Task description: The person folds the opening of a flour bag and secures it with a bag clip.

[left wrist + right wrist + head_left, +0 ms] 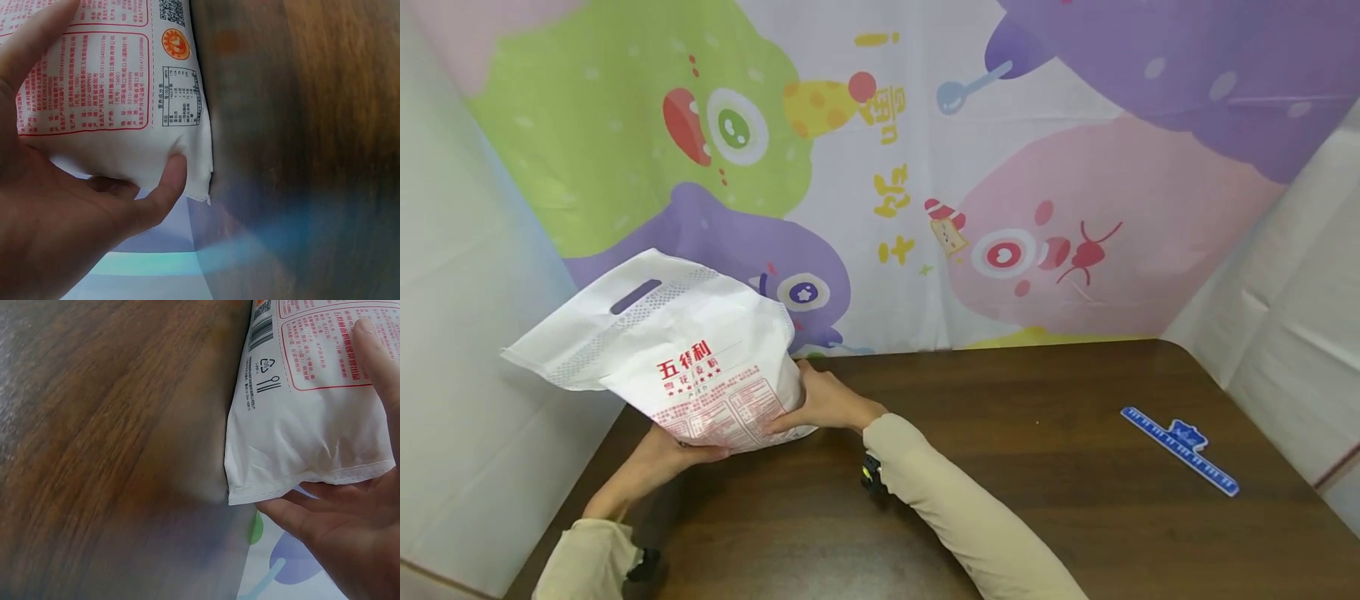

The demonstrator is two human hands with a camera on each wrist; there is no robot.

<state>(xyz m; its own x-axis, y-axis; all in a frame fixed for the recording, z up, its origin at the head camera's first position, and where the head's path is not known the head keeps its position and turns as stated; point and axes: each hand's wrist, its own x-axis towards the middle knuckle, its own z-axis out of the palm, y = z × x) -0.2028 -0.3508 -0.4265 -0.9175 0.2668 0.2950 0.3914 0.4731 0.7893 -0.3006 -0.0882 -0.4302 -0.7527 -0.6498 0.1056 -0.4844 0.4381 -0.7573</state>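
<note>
A white flour bag [707, 333] with red print and a cut-out handle leans back at the left of the table, its handle end pointing up and left. My left hand [658, 462] grips its lower left side, thumb on the printed face. On the lower right side my right hand [823, 400] holds it, with the thumb across the front and the other fingers behind. In the left wrist view, the left hand [81, 194] has fingers round the bag's edge by a nutrition table. The right wrist view shows the right hand's fingers [294, 515] under the bag's seam.
A blue clip [1180, 446] shaped like a long ruler lies on the right of the brown wooden table [1000, 467]. Behind the table hangs a cartoon-print cloth [910, 308]. White cloth walls [475, 333] stand on both sides.
</note>
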